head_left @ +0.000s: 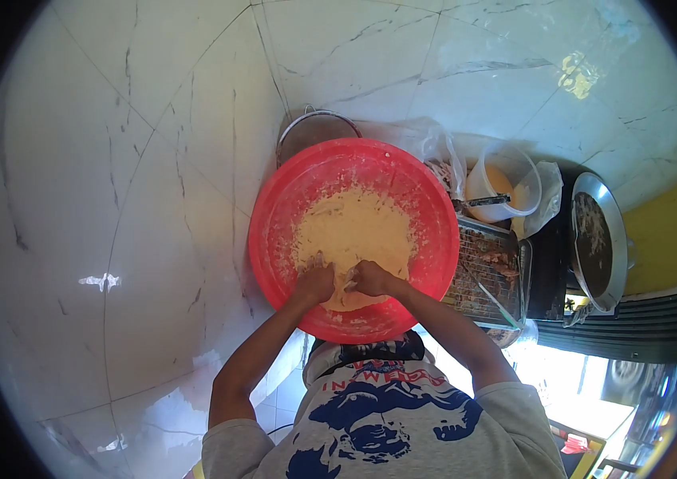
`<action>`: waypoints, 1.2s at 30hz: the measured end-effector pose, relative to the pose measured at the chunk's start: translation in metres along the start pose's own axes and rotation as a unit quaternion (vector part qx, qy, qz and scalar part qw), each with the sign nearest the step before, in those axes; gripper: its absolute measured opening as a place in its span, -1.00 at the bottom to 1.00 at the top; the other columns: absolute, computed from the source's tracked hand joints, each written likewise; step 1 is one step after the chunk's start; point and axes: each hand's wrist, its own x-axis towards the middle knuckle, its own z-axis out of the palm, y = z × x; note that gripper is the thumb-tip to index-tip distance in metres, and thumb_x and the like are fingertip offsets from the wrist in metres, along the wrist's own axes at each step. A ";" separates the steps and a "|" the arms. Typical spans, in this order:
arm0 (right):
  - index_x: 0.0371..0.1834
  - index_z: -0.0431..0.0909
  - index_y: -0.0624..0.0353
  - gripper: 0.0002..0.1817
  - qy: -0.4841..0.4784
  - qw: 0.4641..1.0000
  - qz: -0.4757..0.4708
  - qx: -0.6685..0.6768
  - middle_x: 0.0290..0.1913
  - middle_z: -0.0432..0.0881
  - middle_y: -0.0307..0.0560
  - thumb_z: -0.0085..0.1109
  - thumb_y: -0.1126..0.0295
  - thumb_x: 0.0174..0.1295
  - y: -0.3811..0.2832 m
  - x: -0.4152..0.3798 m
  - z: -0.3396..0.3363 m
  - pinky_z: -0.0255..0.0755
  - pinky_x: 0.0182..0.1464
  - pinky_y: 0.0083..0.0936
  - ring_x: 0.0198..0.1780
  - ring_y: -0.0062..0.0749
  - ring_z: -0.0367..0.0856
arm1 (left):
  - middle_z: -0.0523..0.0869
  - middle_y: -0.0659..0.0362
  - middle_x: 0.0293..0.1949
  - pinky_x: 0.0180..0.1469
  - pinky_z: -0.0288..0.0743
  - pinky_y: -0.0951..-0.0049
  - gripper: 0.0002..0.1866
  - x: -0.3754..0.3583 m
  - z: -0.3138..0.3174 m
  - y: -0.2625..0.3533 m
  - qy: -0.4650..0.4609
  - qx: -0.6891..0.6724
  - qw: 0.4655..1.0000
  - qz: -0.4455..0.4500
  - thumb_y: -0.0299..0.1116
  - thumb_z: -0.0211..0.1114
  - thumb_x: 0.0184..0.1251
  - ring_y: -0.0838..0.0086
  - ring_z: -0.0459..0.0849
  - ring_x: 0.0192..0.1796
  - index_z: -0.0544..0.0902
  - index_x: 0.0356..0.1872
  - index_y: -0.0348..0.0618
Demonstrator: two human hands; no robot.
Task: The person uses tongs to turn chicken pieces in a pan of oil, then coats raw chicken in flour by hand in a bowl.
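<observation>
A large red basin (pixel 274 239) holds a heap of pale yellow flour-like powder (pixel 358 223), with more of it dusted over the inner wall. My left hand (pixel 316 281) is in the near part of the powder, left of the middle; its fingers are partly sunk in or covered. Close beside it on the right, my right hand (pixel 368 278) touches the powder with bent, powder-coated fingers. What lies between the fingers of either hand is too small or too covered to make out.
Right of the basin are a wire rack over a tray (pixel 482 267) with browned pieces, a translucent tub (pixel 523 180) with yellowish contents, and plastic bags. Farther right is a wide metal pan (pixel 617 263) with dark liquid. A round metal rim (pixel 318 116) shows behind the basin. Marbled tiles surround it.
</observation>
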 end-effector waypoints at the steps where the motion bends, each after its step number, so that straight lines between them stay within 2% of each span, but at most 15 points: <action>1: -0.26 0.64 0.23 -0.72 0.005 1.000 -0.012 0.005 -0.33 0.68 0.05 0.40 0.34 -0.02 0.001 0.001 -0.002 0.50 -0.16 -0.43 -0.29 -0.28 0.66 | -0.03 -0.21 0.44 0.42 -0.06 -0.08 -0.46 0.001 0.002 -0.002 0.001 -0.001 1.000 -0.001 -0.31 -0.10 0.29 -0.07 0.02 0.45 0.29 0.34 -0.07; 9: -0.29 0.66 0.23 -0.78 0.156 0.987 -0.045 0.010 -0.38 0.69 0.00 0.37 0.40 -0.01 -0.032 -0.017 -0.083 0.50 -0.24 -0.47 -0.35 -0.41 0.66 | 0.23 -0.22 0.32 0.26 0.16 -0.16 -0.54 0.020 0.007 -0.014 0.135 -0.208 0.969 0.011 -0.33 0.04 0.22 -0.11 0.24 0.33 0.44 0.19 -0.09; 11: -0.28 0.66 0.25 -0.77 0.166 0.974 -0.035 0.148 -0.39 0.70 0.00 0.38 0.42 -0.01 -0.033 -0.020 -0.102 0.50 -0.23 -0.45 -0.35 -0.42 0.66 | 0.26 -0.22 0.30 0.25 0.17 -0.16 -0.54 0.031 0.014 -0.022 0.134 -0.222 0.966 0.020 -0.34 0.04 0.22 -0.11 0.26 0.32 0.44 0.19 -0.09; 14: -0.28 0.65 0.27 -0.77 0.251 0.968 -0.003 0.019 -0.41 0.70 -0.04 0.38 0.41 0.00 -0.021 -0.020 -0.106 0.48 -0.27 -0.48 -0.38 -0.49 0.63 | 0.29 -0.21 0.28 0.25 0.18 -0.15 -0.55 0.033 0.017 -0.025 0.140 -0.231 0.963 0.025 -0.34 0.04 0.21 -0.10 0.29 0.30 0.45 0.18 -0.09; 21: -0.39 0.66 0.30 -0.79 0.225 0.963 0.032 0.143 -0.47 0.68 -0.08 0.40 0.38 -0.02 0.002 -0.017 -0.099 0.46 -0.35 -0.52 -0.41 -0.55 0.63 | 0.38 -0.19 0.23 0.24 0.26 -0.01 -0.55 0.032 0.009 -0.023 0.144 -0.230 0.962 0.014 -0.31 0.07 0.23 -0.03 0.37 0.24 0.45 0.16 -0.17; 25: -0.36 0.62 0.31 -0.81 0.382 0.865 0.098 0.310 -0.47 0.63 -0.18 0.34 0.40 0.07 0.010 -0.002 -0.091 0.44 -0.36 -0.55 -0.49 -0.62 0.53 | 0.49 -0.17 0.12 0.17 0.36 0.19 -0.57 0.043 0.009 -0.025 0.169 -0.341 0.924 0.028 -0.29 0.10 0.24 0.04 0.50 0.13 0.46 0.12 -0.26; 26: -0.36 0.60 0.31 -0.81 0.434 0.781 0.125 0.431 -0.47 0.62 -0.17 0.33 0.40 0.08 0.013 0.005 -0.086 0.43 -0.37 -0.56 -0.50 -0.64 0.51 | 0.53 -0.16 0.09 0.12 0.40 0.26 -0.59 0.045 -0.001 -0.020 0.157 -0.493 0.855 -0.031 -0.29 0.08 0.26 0.06 0.53 0.10 0.47 0.09 -0.30; 27: -0.36 0.60 0.31 -0.81 0.436 0.780 0.126 0.431 -0.47 0.62 -0.17 0.33 0.40 0.08 0.017 0.013 -0.080 0.43 -0.37 -0.56 -0.50 -0.64 0.51 | 0.56 -0.16 0.06 0.07 0.43 0.33 -0.60 0.048 -0.009 -0.015 0.138 -0.628 0.760 -0.090 -0.28 0.07 0.29 0.09 0.56 0.06 0.48 0.06 -0.34; 28: -0.36 0.59 0.31 -0.79 0.482 0.725 0.145 0.470 -0.46 0.62 -0.14 0.33 0.37 0.09 0.024 0.022 -0.072 0.44 -0.37 -0.52 -0.49 -0.58 0.52 | 0.56 -0.16 0.06 0.07 0.43 0.33 -0.60 0.056 -0.009 -0.012 0.137 -0.628 0.761 -0.090 -0.28 0.07 0.29 0.09 0.56 0.06 0.48 0.06 -0.34; 30: -0.35 0.58 0.32 -0.77 0.526 0.664 0.160 0.506 -0.44 0.62 -0.11 0.33 0.35 0.10 0.035 0.050 -0.049 0.44 -0.36 -0.49 -0.49 -0.52 0.52 | 0.55 -0.11 0.07 0.04 0.40 0.18 -0.56 0.075 -0.010 0.000 0.306 -0.661 0.626 -0.280 -0.18 0.04 0.34 0.12 0.56 0.07 0.45 0.09 -0.31; 31: -0.35 0.58 0.32 -0.77 0.575 0.742 0.273 0.208 -0.42 0.64 -0.07 0.33 0.35 0.09 0.044 0.067 -0.030 0.46 -0.34 -0.45 -0.47 -0.44 0.54 | 0.55 -0.11 0.07 0.04 0.40 0.18 -0.56 0.081 -0.013 0.018 0.305 -0.661 0.626 -0.280 -0.18 0.04 0.34 0.12 0.56 0.07 0.45 0.09 -0.31; 32: -0.36 0.58 0.32 -0.77 0.561 0.738 0.358 -0.112 -0.41 0.65 -0.03 0.33 0.34 0.09 0.044 0.079 -0.015 0.47 -0.32 -0.42 -0.44 -0.36 0.57 | 0.53 -0.10 0.08 0.07 0.35 0.10 -0.51 0.090 -0.018 0.040 0.313 -0.559 0.648 -0.412 -0.12 0.02 0.35 0.12 0.54 0.10 0.40 0.14 -0.28; 33: -0.36 0.58 0.32 -0.77 0.561 0.737 0.360 -0.111 -0.41 0.65 -0.03 0.33 0.34 0.09 0.022 0.080 -0.008 0.47 -0.32 -0.42 -0.44 -0.36 0.57 | 0.52 -0.10 0.08 0.09 0.31 0.03 -0.46 0.093 -0.021 0.055 0.313 -0.441 0.651 -0.533 -0.06 0.01 0.36 0.12 0.52 0.12 0.35 0.20 -0.25; 35: -0.35 0.58 0.31 -0.75 0.621 0.651 0.343 0.271 -0.37 0.67 0.02 0.36 0.33 0.06 -0.033 0.069 -0.010 0.48 -0.23 -0.33 -0.36 -0.24 0.61 | 0.47 -0.13 0.14 0.11 0.27 -0.09 -0.42 0.081 -0.027 0.070 0.299 -0.464 0.666 -0.502 -0.02 -0.01 0.37 0.07 0.48 0.16 0.29 0.24 -0.26; 36: -0.35 0.58 0.31 -0.75 0.619 0.651 0.346 0.272 -0.37 0.67 0.02 0.36 0.33 0.06 -0.029 0.066 -0.008 0.48 -0.23 -0.33 -0.36 -0.24 0.61 | 0.42 -0.16 0.19 0.13 0.24 -0.21 -0.38 0.073 -0.025 0.072 0.283 -0.483 0.679 -0.475 0.01 -0.03 0.37 0.02 0.44 0.21 0.23 0.27 -0.26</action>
